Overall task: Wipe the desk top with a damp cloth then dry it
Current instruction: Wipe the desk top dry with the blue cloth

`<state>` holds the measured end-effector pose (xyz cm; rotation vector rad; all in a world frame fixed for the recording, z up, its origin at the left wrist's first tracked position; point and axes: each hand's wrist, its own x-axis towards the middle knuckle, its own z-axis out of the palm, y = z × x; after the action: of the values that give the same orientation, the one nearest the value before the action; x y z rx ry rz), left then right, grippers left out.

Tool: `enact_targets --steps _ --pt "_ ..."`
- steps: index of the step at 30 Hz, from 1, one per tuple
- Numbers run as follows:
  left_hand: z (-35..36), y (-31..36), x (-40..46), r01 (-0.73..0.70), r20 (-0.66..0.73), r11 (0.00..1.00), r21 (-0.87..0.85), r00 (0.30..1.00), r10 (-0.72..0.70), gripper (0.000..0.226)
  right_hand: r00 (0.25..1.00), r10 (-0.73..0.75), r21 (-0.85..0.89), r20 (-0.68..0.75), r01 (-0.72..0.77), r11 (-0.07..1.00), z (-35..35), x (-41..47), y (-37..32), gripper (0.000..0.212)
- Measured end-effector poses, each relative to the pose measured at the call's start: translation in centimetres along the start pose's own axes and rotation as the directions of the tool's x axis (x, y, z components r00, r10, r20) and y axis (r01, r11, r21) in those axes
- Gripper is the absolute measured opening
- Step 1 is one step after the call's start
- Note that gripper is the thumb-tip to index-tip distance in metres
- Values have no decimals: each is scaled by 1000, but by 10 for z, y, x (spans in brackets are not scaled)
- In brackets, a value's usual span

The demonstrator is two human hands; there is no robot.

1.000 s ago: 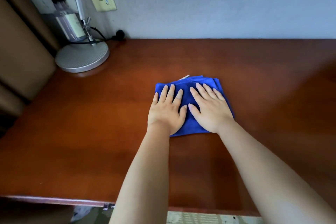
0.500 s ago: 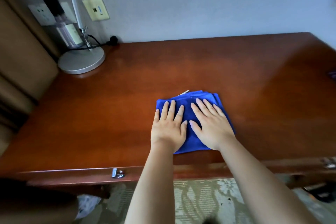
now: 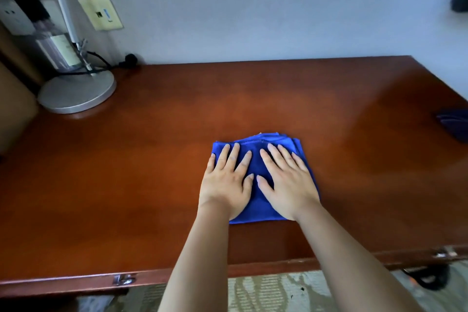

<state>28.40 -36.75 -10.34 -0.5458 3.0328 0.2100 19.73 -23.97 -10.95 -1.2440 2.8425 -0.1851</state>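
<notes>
Near edge of desk (image 3: 76, 210) just below my forearms, a metal fitting (image 3: 123, 279) on its front.

Both my hands lie flat on the cloth (image 3: 255, 206), side by side, thumbs nearly meeting. Left hand (image 3: 226, 186): fingers straight and spread, palm pressing down, nothing gripped. Right hand (image 3: 288, 182): same, flat, pressing.

Cloth sits mid-desk, nearer the front edge than the wall, folded into a thick blue pad, layers showing at its far edge.

Handling, my guess: soft, light, limp; it should slide easily on this glossy top but bunch or unfold if pushed by one corner. Flat palms over the middle suit wiping; to lift it, pinch the folded far edge so the layers stay together.

Further out, second dark cloth (image 3: 453, 125) at the right edge. Lamp (image 3: 77, 95) stands back left by the wall.
</notes>
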Motion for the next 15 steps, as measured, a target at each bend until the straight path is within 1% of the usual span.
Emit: enact_targets --steps 5,6,8,9,15 --pt "1 -6 38 39 -19 999 -2 999 -39 55 1000 -31 -26 -4 31 999 -1 42 12 89" --pt "0 -7 46 46 -21 999 -5 999 -46 55 999 -35 -23 -4 35 999 -2 49 14 85" --pt "-2 -10 59 54 -22 998 -10 998 -54 55 999 -41 -22 1 41 999 -3 63 19 69" --pt "-3 -11 66 58 -19 998 -5 998 -58 55 999 -43 -19 0 43 999 -3 69 21 64" --pt "-5 -14 90 106 -18 994 6 994 -106 55 997 -81 16 -10 81 997 -3 100 30 62"
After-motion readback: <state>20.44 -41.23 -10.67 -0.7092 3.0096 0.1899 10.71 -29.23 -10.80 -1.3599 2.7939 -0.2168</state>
